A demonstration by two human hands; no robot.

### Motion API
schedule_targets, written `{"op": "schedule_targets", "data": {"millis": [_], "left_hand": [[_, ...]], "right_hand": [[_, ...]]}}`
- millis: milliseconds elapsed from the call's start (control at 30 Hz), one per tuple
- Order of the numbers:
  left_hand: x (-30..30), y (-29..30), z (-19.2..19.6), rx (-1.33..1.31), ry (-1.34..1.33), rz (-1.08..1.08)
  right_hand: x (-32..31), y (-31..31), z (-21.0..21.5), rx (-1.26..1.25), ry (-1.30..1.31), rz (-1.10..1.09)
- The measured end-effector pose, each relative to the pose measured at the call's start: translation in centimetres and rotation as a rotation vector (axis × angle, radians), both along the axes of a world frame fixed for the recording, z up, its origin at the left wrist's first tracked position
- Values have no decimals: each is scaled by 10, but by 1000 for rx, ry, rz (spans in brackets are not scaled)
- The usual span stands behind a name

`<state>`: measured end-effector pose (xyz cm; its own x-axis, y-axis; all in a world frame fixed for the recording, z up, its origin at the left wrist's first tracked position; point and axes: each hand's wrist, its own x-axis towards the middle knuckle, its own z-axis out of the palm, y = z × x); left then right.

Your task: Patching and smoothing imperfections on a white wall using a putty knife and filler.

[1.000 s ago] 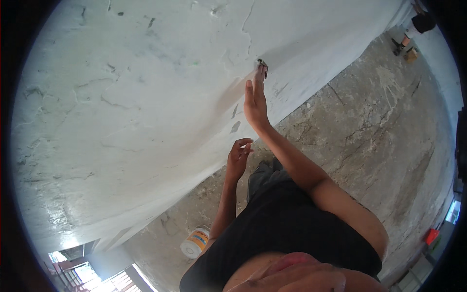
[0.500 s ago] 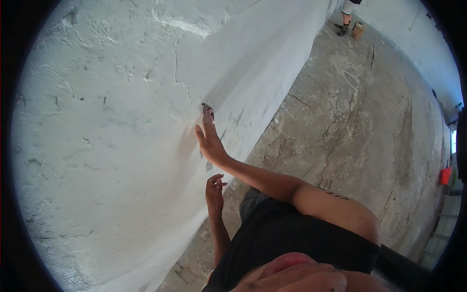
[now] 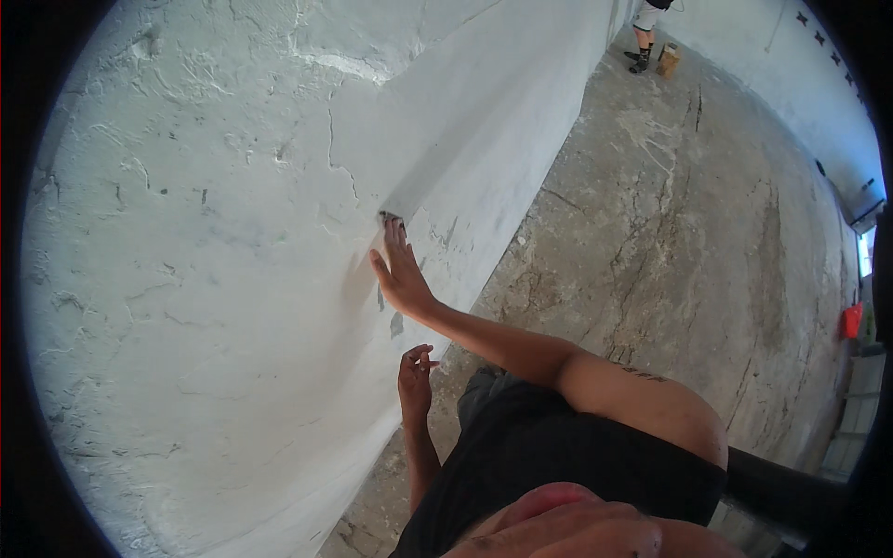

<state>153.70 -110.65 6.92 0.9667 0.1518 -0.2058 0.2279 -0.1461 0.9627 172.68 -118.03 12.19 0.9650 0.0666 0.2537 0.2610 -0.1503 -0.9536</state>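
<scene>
From where I watch, the scene is bright with even daylight. The white plastered wall [image 3: 214, 279] left of the right hand [image 3: 400, 274] is lit strongly but keeps its cracks and trowel marks, with no blown-out glare. The hand throws a soft grey shadow on the wall just beside and below its palm. Beyond the fingertips, the wall's straight foot bends hard toward the black circular rim. The concrete floor [image 3: 688, 242] right of the hand stays sharp. Nearest the lens, below the left hand [image 3: 414, 372], the view goes soft and blurred.
</scene>
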Motion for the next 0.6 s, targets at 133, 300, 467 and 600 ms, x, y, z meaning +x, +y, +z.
{"op": "schedule_targets", "data": {"millis": [133,300,467,600], "left_hand": [[3,1,6,31,-32,-31],[8,7,-5,10,-64,-81],[13,7,2,4,-54,-118],[19,13,5,27,-57,-168]], "right_hand": [[-2,0,-3,-15,-2,23],[-2,7,-7,33,-33,-4],[-4,2,-4,-17,-129,-88],[4,-2,-12,-2,-216,-284]]}}
